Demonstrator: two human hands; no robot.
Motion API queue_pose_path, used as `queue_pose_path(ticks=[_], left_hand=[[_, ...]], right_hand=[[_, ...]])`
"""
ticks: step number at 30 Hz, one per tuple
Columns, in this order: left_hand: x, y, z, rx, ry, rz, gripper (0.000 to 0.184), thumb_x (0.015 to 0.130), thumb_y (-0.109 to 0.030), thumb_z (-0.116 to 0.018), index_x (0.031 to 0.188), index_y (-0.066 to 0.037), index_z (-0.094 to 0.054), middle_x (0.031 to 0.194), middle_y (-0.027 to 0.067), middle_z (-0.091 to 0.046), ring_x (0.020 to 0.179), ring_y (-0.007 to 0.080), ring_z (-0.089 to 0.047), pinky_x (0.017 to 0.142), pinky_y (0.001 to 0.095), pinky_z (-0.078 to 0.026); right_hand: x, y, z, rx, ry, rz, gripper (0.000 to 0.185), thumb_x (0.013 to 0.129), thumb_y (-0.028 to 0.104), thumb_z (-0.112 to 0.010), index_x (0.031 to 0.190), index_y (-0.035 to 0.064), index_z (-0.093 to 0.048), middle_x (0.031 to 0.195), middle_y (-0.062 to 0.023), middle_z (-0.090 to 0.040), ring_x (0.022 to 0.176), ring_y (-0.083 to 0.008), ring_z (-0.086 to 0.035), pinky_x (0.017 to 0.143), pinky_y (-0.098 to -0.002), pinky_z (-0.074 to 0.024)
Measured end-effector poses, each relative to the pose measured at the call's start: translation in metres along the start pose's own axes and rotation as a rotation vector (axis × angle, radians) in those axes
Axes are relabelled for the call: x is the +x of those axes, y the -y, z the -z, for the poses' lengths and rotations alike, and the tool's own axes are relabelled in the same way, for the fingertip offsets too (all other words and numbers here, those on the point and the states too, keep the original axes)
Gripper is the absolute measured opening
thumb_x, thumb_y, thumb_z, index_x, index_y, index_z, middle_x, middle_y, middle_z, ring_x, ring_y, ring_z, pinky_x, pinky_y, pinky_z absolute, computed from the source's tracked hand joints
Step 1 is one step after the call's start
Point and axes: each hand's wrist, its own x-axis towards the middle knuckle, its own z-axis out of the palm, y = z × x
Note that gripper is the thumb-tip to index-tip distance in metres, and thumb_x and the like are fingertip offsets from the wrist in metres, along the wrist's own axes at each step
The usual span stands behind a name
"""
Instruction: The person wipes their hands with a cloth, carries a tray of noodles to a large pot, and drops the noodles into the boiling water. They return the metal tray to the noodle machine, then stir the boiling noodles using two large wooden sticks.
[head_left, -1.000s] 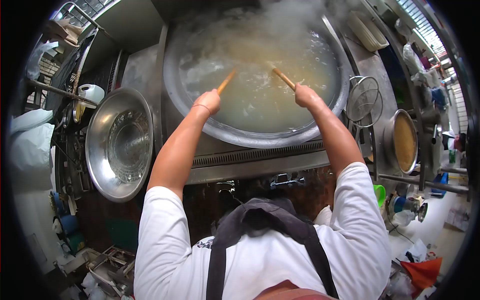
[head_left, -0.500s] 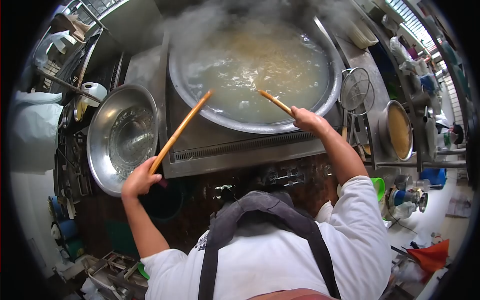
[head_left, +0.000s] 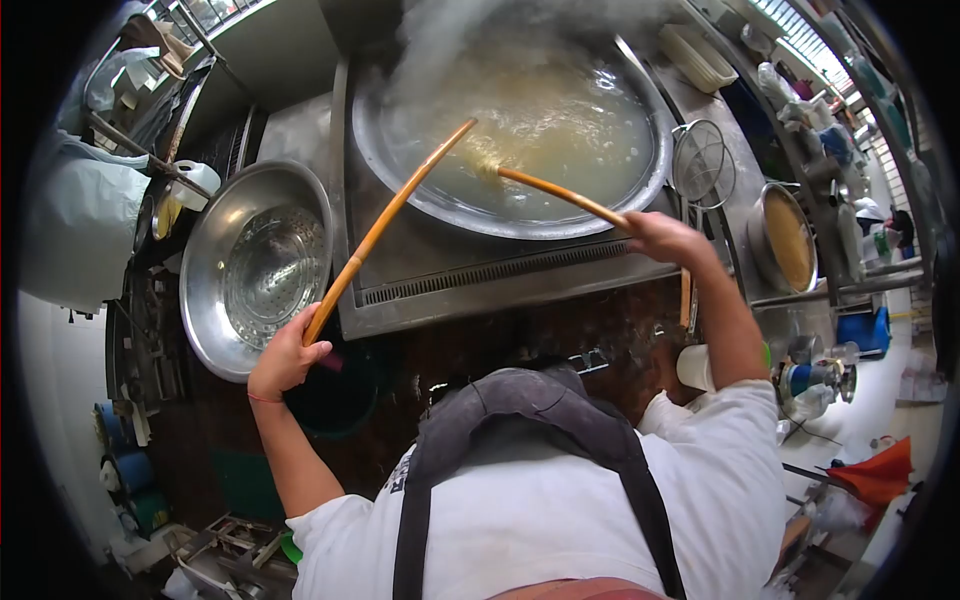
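Note:
My left hand (head_left: 287,356) is closed around the lower end of a long wooden stick (head_left: 388,218), which slants up over the near rim of a big round metal cauldron (head_left: 468,222). The far tip of that stick shows above the liquid. Closed on a second wooden stick (head_left: 565,192), my right hand (head_left: 662,238) is just outside the cauldron's near right side. This stick's tip meets a small pale yellow clump at the surface. Cloudy, yellowish, bubbling liquid (head_left: 590,150) fills the cauldron, and steam hides its far side.
Left of the stove (head_left: 480,275) stands a wide steel basin (head_left: 205,270) with a perforated-looking bottom. Wire strainers (head_left: 703,165) hang at the right, beside a pot of tan contents (head_left: 786,240). A white bucket (head_left: 694,368) stands below on the wet floor.
The left stick has swung right and reaches further over the cauldron. My right hand has drawn back to the right, showing more of its stick. The view has shifted slightly.

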Motion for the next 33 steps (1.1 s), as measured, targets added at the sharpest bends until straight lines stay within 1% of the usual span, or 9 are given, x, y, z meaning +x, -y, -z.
queue_pose_path(ticks=[2,5,10,13,15,19,26,29,33], left_hand=[[0.014,0.030,0.000,0.055,-0.035,-0.222,0.068,0.082,-0.010,-0.075,0.143,-0.003,-0.045,0.107,0.0173,-0.067,0.091,0.0275,-0.067,0.081,0.0370,-0.051],[0.014,-0.011,0.007,0.218,-0.042,-0.241,0.065,0.082,-0.010,-0.075,0.141,-0.005,-0.047,0.112,0.0213,-0.067,0.097,0.0382,-0.067,0.085,0.0444,-0.051],[0.052,-0.082,-0.030,0.562,0.074,-0.097,0.055,0.085,-0.010,-0.069,0.135,-0.005,-0.047,0.098,0.0232,-0.068,0.094,0.0416,-0.065,0.082,0.0499,-0.051],[0.112,-0.084,-0.073,0.635,0.195,-0.157,0.039,0.088,-0.010,-0.060,0.124,-0.005,-0.048,0.089,0.0230,-0.068,0.090,0.0423,-0.066,0.078,0.0519,-0.051],[0.156,-0.082,-0.109,0.672,0.210,-0.214,0.028,0.090,-0.009,-0.052,0.118,-0.003,-0.049,0.087,0.0229,-0.069,0.087,0.0433,-0.066,0.076,0.0535,-0.051],[0.227,-0.103,-0.186,0.615,0.201,-0.190,0.027,0.094,-0.009,-0.040,0.116,0.004,-0.051,0.089,0.0266,-0.069,0.088,0.0436,-0.068,0.078,0.0535,-0.053],[0.319,-0.157,-0.238,0.458,0.108,-0.013,0.033,0.094,-0.011,-0.040,0.121,0.006,-0.050,0.102,0.0297,-0.068,0.100,0.0445,-0.066,0.088,0.0521,-0.051],[0.372,-0.150,-0.246,0.453,0.120,-0.088,0.030,0.096,-0.010,-0.037,0.119,0.007,-0.047,0.082,0.0265,-0.069,0.073,0.0384,-0.070,0.064,0.0488,-0.053],[0.369,-0.189,-0.221,0.456,0.183,-0.001,0.032,0.093,-0.008,-0.042,0.120,0.006,-0.048,0.096,0.0275,-0.069,0.091,0.0402,-0.069,0.078,0.0481,-0.054]], right_hand=[[-0.049,-0.016,0.031,0.099,0.016,-0.080,0.042,0.090,0.017,-0.071,0.128,0.0075,-0.055,0.102,-0.0162,-0.067,0.093,-0.0298,-0.064,0.084,-0.0416,-0.0508],[-0.127,-0.039,0.073,0.254,-0.001,-0.278,0.052,0.087,0.013,-0.074,0.136,0.0109,-0.057,0.090,-0.0028,-0.065,0.083,-0.0111,-0.058,0.079,-0.0326,-0.0505],[-0.187,-0.020,0.107,-0.016,-0.115,-0.416,0.049,0.082,0.007,-0.074,0.129,0.0092,-0.060,0.102,-0.0201,-0.070,0.093,-0.0320,-0.068,0.083,-0.0413,-0.0512],[-0.149,-0.008,0.092,-0.046,0.020,-0.616,0.037,0.084,0.010,-0.073,0.118,0.0050,-0.062,0.099,-0.0185,-0.070,0.093,-0.0352,-0.068,0.082,-0.0452,-0.0518],[-0.105,-0.042,0.045,-0.277,0.093,-0.506,0.020,0.094,0.018,-0.059,0.110,0.0045,-0.059,0.097,-0.0176,-0.070,0.091,-0.0368,-0.068,0.079,-0.0490,-0.0530],[-0.001,-0.064,-0.046,-0.145,-0.040,-0.518,0.033,0.103,0.019,-0.028,0.112,0.0025,-0.056,0.100,-0.0211,-0.071,0.094,-0.0380,-0.070,0.081,-0.0522,-0.0540],[0.129,-0.092,-0.079,0.048,-0.198,-0.514,0.032,0.099,0.015,-0.037,0.117,-0.0030,-0.056,0.102,-0.0239,-0.071,0.096,-0.0405,-0.070,0.085,-0.0494,-0.0550],[0.162,-0.116,-0.064,0.025,-0.236,-0.465,0.031,0.099,0.014,-0.038,0.117,-0.0008,-0.058,0.102,-0.0233,-0.071,0.098,-0.0389,-0.070,0.086,-0.0490,-0.0551],[0.175,-0.141,-0.038,0.027,-0.236,-0.446,0.036,0.102,0.019,-0.030,0.115,0.0012,-0.058,0.106,-0.0250,-0.069,0.102,-0.0434,-0.066,0.088,-0.0545,-0.0510]])
